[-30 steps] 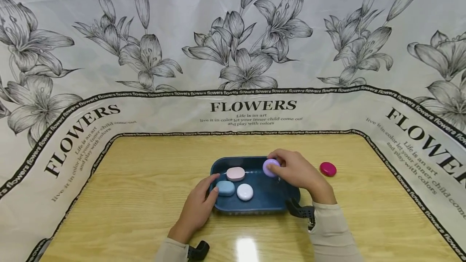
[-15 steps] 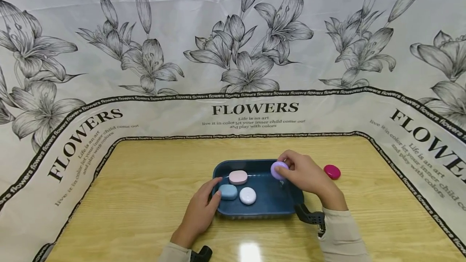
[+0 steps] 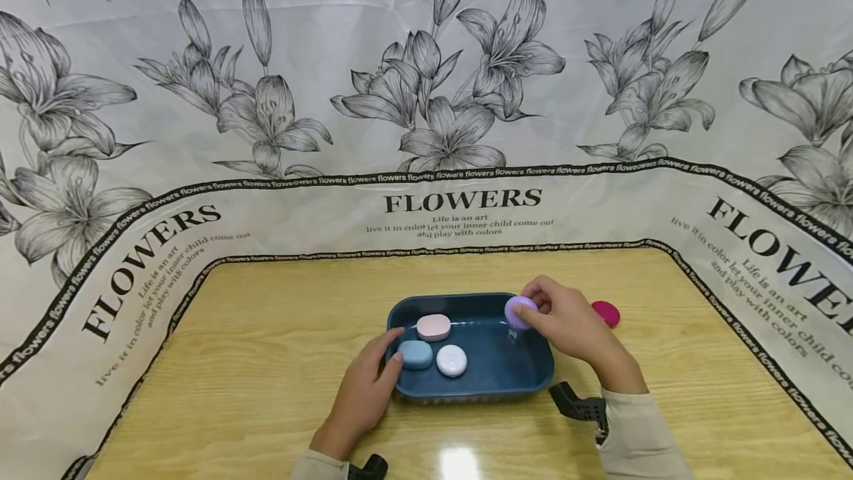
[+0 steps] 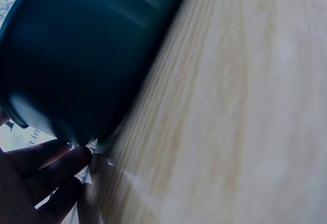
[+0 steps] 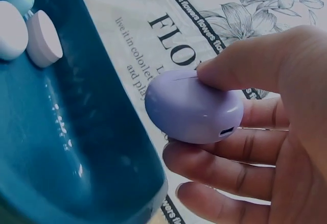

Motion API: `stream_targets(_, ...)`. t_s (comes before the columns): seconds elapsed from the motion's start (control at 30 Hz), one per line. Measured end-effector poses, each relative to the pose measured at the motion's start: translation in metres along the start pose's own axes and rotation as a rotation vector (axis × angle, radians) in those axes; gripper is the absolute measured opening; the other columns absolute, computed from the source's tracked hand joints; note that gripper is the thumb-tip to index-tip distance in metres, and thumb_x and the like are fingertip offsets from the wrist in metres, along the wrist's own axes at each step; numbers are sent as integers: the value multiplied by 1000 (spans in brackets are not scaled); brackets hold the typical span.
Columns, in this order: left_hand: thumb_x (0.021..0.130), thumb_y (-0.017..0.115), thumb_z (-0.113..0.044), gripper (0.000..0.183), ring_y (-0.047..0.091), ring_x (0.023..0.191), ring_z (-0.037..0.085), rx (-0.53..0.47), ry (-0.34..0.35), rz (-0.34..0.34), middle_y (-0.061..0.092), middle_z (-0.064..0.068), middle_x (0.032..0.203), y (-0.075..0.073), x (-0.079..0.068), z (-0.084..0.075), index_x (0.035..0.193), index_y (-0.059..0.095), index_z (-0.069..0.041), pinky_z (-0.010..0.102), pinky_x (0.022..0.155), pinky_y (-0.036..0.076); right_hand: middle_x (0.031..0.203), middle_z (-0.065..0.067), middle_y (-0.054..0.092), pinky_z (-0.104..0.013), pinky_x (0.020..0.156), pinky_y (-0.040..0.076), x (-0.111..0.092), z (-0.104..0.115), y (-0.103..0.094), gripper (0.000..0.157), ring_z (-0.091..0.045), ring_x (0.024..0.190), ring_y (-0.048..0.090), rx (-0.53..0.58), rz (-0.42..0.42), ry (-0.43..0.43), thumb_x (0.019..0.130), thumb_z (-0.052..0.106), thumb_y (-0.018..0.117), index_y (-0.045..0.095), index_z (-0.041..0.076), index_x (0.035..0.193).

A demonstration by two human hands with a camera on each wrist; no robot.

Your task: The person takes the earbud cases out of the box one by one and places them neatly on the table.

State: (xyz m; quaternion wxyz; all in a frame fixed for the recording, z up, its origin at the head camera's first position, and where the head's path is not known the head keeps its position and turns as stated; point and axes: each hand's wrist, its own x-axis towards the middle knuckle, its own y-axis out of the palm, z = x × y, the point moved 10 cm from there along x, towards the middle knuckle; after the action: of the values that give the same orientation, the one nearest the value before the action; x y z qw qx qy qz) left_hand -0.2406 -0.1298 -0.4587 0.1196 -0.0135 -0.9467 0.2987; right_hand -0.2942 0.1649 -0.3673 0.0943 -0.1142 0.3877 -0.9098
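Observation:
My right hand [image 3: 566, 317] pinches a round purple earbud case [image 5: 189, 109] between thumb and fingers, above the far right corner of a dark blue basin [image 3: 496, 350]. A small port and a seam show on the case in the right wrist view. At the basin's left end, my left hand [image 3: 363, 384] holds the rim, thumb at the edge and fingertips against the outer wall. Inside, toward the left, lie a pink case [image 3: 433, 327], a blue case [image 3: 415, 355] and a round white case [image 3: 452, 361].
A magenta round case [image 3: 606, 313] lies on the wooden table [image 3: 266, 332] to the right of the basin, partly behind my right hand. Flower-printed cloth [image 3: 460, 221] stands around the table's back and sides.
My right hand has moved right with the purple earbud case, from over the basin's back part to its far right corner. The left hand stays at the left end.

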Motion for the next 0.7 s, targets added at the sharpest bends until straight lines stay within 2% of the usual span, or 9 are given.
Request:
stream_targets(0.23,105,53,-26,40,45,137,19,-4,-1,-2,51,-4,146,3,-3,0,145,54,-23,49,111,39,90,-4,66,-30,66,50,-6,-11,-10,26,-19,80,60,35,-47,2,96,28,70,63,6,108)
stream_targets(0.53,105,53,-29,39,45,138,17,-1,-45,4,51,-6,146,3,-7,2,144,55,-25,48,111,38,88,-4,65,-30,65,48,-10,-22,-15,30,-20,79,59,33,-68,35,97,29,68,61,4,110)
stream_targets(0.7,105,53,-28,40,44,138,19,-2,-20,-8,50,-4,147,0,-3,-1,145,54,-24,49,111,38,95,-9,67,-31,67,51,-6,-32,-26,31,-21,83,63,40,-93,51,98,30,67,60,2,112)
